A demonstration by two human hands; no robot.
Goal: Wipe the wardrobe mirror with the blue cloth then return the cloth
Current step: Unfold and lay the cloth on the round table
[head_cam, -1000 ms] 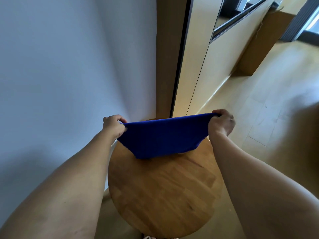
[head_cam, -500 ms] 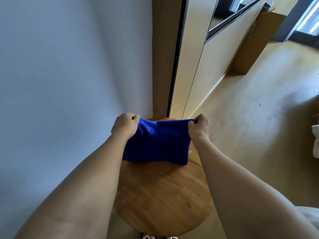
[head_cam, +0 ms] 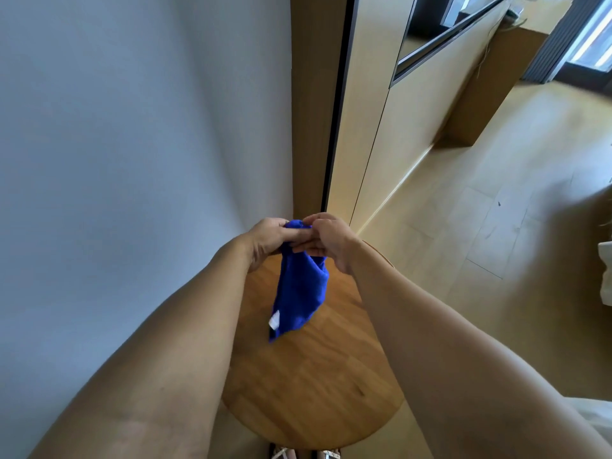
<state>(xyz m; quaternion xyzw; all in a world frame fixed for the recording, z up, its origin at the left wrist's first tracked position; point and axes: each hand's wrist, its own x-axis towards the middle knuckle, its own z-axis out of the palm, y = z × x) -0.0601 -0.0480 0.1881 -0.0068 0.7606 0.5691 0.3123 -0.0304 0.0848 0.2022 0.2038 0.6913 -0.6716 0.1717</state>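
The blue cloth hangs folded over the round wooden stool, a small white tag showing near its lower corner. My left hand grips its top from the left. My right hand pinches the same top edge from the right, so both hands meet above the stool's far rim. The wardrobe stands straight ahead with light wooden doors and a dark vertical edge. A dark framed reflective panel on it shows at the upper right.
A grey-white wall fills the left. Wooden floor opens to the right, with a wooden box-like unit against the wardrobe's far end and a bright window beyond. Something white sits at the right edge.
My hands have come together from spread apart, bringing the cloth's two upper corners into one bunch. The cloth now hangs narrow and long instead of stretched wide.
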